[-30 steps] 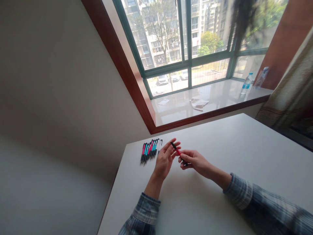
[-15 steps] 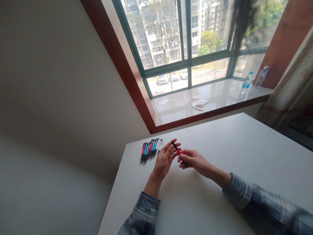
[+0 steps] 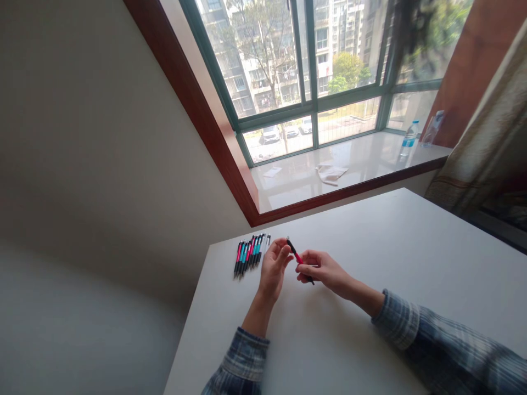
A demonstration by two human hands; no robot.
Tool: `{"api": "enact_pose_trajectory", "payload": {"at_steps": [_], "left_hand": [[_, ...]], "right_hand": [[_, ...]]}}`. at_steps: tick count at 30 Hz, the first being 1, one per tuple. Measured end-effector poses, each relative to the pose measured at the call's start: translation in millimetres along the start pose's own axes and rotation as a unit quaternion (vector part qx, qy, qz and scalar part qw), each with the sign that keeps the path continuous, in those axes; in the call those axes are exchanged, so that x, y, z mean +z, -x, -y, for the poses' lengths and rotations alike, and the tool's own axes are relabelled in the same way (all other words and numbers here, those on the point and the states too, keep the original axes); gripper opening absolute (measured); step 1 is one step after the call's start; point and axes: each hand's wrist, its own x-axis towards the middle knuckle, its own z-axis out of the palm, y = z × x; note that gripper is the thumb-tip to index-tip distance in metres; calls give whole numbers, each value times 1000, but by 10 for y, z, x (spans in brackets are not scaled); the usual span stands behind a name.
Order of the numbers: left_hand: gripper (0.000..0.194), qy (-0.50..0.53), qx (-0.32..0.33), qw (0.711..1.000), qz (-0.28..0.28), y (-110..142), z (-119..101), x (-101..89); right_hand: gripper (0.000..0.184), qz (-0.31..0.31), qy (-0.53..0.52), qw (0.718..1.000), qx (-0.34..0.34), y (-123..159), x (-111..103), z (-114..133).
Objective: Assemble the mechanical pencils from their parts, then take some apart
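Red pen [image 3: 297, 257] gripped by R hand [image 3: 325, 271], fingers clenched; L hand [image 3: 272, 272] open just beside; pen row [image 3: 250, 255] left on counter [image 3: 370, 236].

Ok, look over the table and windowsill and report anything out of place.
A crumpled white cloth lies bunched on the glossy windowsill, the only untidy thing in view. The pens on the white table sit in a tidy row, none spilled.
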Motion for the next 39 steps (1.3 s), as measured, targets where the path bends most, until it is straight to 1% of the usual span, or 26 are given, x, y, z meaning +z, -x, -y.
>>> {"api": "enact_pose_trajectory", "payload": {"at_steps": [3,5,7,9,13,16,18,22,23,25,27,29,31,33,36,39], "left_hand": [[43,8,-24,999,30,1,-36,-18],[42,9,-32,998,46,-3,-44,-26],[39,3,-33,998,46,-12,-34,-36],[34,-14,-25,999,29,-25,-12,-55],[25,-37,-6,999,-17,-44,23,-97],[26,-42,6,999,-27,-40,21,-99],[28,-47,6,999,-15,-30,14,-86],[39,-59,-21,997,39,-21,23,-62],[41,-63,-27,997,45,-23,32,-61],[38,-74,-27,996,37,-33,55,-68],[33,-86,-15,996,16,-45,76,-84],[28,-89,0,996,-1,-58,90,-100],[28,-90,9,996,-5,-66,97,-106],[31,-97,18,995,-3,-67,97,-101],[33,-110,23,994,7,-58,87,-85],[33,-85,-12,995,52,-44,68,-75]], "right_hand": [[45,-4,-17,1000,15,10,3,-6],[50,-13,-20,1000,20,16,-1,5],[61,-12,-25,999,18,21,-8,18],[66,0,-32,999,13,21,-12,21],[56,2,-35,999,10,10,-15,-3],[50,-6,-22,1000,5,2,-19,-22],[47,-15,-16,1000,6,3,-21,-23],[46,-21,-24,999,10,13,-16,-4],[45,-19,-25,999,9,15,-14,2],[44,-15,-25,1000,8,15,-12,12],[41,-19,-17,1000,4,10,-14,16],[34,-25,8,1000,-9,0,-23,7],[26,-27,37,998,-30,-15,-39,-20],[21,-28,51,997,-45,-31,-56,-59],[24,-37,43,997,-46,-42,-62,-101],[31,-42,23,998,-30,-31,-39,-77]]}}
